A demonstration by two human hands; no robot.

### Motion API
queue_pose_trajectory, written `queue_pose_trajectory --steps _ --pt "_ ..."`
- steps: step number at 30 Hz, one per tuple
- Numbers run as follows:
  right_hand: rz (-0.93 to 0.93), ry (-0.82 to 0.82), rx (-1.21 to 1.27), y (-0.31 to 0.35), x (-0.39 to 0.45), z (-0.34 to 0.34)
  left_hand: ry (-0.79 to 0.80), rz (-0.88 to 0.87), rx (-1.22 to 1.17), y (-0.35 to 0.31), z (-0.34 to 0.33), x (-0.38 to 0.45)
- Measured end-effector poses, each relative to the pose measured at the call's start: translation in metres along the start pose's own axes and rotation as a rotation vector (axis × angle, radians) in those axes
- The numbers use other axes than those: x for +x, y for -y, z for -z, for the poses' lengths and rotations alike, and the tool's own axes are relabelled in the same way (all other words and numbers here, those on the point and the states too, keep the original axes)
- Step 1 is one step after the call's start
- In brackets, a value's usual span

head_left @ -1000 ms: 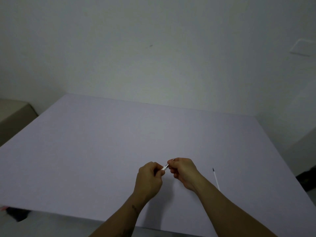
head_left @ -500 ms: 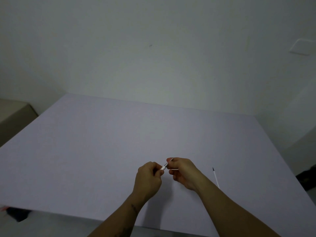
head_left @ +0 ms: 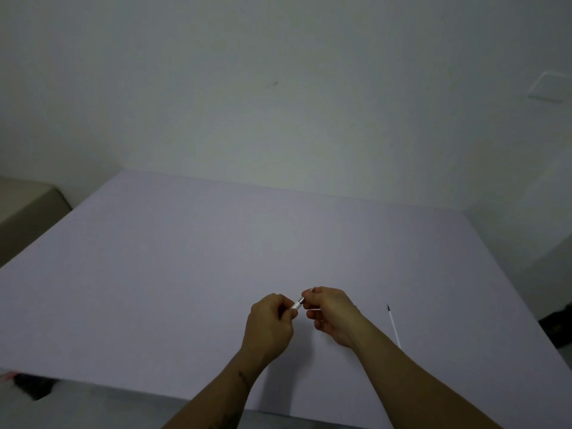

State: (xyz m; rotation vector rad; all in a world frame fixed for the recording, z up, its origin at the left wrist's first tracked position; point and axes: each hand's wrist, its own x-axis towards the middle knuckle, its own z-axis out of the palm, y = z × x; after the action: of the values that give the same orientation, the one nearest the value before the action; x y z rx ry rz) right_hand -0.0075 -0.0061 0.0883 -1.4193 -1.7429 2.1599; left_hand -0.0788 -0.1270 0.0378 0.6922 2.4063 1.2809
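Curled fingers of a person's left hand [head_left: 269, 323] grip one end of a small silver-and-white barrel [head_left: 298, 304], while the right hand [head_left: 332, 314] pinches its other end between thumb and fingertips. The two hands meet low over the near-centre of a pale lilac table [head_left: 185, 258]. Only a short stretch of the barrel shows in the gap between the hands, slanting up from left to right; the rest is hidden inside the left fist. A tiny dark point [head_left: 314, 287] pokes out above the right hand's fingers, and a thin white sliver [head_left: 313, 309] crosses between that hand's lower fingers, too small to identify. Both bare forearms reach in from the bottom edge of the view, the left bearing a small dark mark near the wrist. To the right of the right forearm, well apart from the barrel, a thin white rod [head_left: 393, 328] with a dark tip lies flat on the table, its tip pointing away from the person. Behind the table rises a plain white wall [head_left: 278, 88], with a pale square plate [head_left: 546, 87] high at the right. A beige block of furniture [head_left: 24, 209] stands off the table's left edge, a dark object [head_left: 31, 385] sits on the floor below the near left corner, and another dark shape [head_left: 557, 326] shows at the far right edge.
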Motion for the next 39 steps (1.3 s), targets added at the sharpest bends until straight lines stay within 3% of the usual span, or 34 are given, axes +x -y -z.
queue_pose_trajectory --steps 20,28,39 --pt "0.029 -0.019 -0.054 -0.0004 0.0046 0.0038 0.016 0.008 -0.017 0.0021 -0.0094 0.0014" --pt "-0.055 0.024 0.037 -0.0014 0.005 0.0037 0.022 -0.03 -0.007 0.001 -0.0057 0.0004" --pt "0.004 0.012 0.014 -0.0033 0.0041 0.0008 0.002 -0.012 -0.039 -0.0004 -0.0056 0.0"
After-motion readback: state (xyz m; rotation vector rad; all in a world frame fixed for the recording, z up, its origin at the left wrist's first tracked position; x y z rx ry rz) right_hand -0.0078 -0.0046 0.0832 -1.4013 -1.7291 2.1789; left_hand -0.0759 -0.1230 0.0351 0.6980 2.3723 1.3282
